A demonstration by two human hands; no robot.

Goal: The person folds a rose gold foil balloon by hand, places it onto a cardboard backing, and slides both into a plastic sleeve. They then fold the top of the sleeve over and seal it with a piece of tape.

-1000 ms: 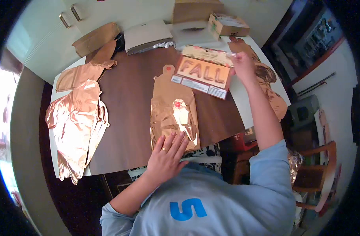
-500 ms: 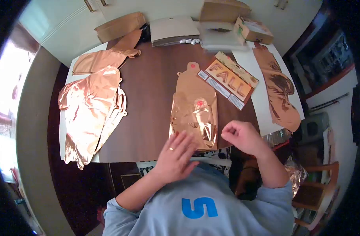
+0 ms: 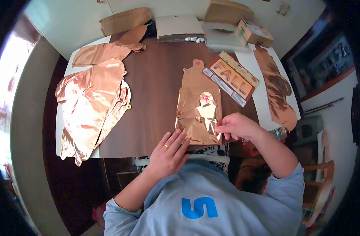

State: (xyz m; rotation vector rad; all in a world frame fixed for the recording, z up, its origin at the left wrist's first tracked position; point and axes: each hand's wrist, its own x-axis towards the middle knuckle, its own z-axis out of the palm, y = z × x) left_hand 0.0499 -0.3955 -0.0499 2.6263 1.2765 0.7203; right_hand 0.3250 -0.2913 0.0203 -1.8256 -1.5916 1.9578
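Our right hand [image 3: 237, 126] moves onto the foil [image 3: 193, 104] edge, pinch unclear; left hand [image 3: 169, 153] spreads flat. Likely light, slippery: we'd hold edges.

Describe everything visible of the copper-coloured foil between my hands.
The foil is shiny, creased and apparently folded, like thin metallic film. It lies flat on the brown tabletop by the near edge. A narrower rounded tab at its far end bears a red mark; another red mark sits nearer you. Your left hand touches its near-left corner; your right hand touches its right edge, perhaps pinching it.
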